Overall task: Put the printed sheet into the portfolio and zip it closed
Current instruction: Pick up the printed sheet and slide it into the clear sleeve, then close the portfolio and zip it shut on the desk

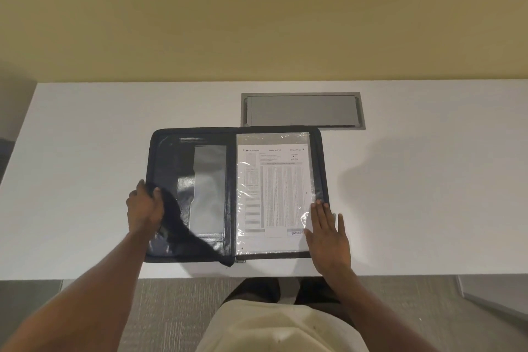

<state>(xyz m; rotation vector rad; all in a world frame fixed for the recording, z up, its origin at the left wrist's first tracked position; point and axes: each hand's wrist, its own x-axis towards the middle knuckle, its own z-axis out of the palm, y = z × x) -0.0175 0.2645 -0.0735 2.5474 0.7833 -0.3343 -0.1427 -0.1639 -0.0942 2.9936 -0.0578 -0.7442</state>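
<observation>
A black zip portfolio [188,157] lies open on the white table [85,151]. On its right half lies the printed sheet [274,194], inside a clear plastic sleeve. My left hand [144,207] grips the left cover's outer edge, which is lifted and folding inward near the lower left corner. My right hand [328,233] presses flat, fingers straight, on the sheet's lower right corner and the portfolio's right edge. A zip pull [241,260] shows at the bottom of the spine.
A grey recessed cable hatch [303,111] sits in the table just beyond the portfolio. A yellow wall stands behind the table. The table's near edge runs just below the portfolio, with grey floor and my body beneath it.
</observation>
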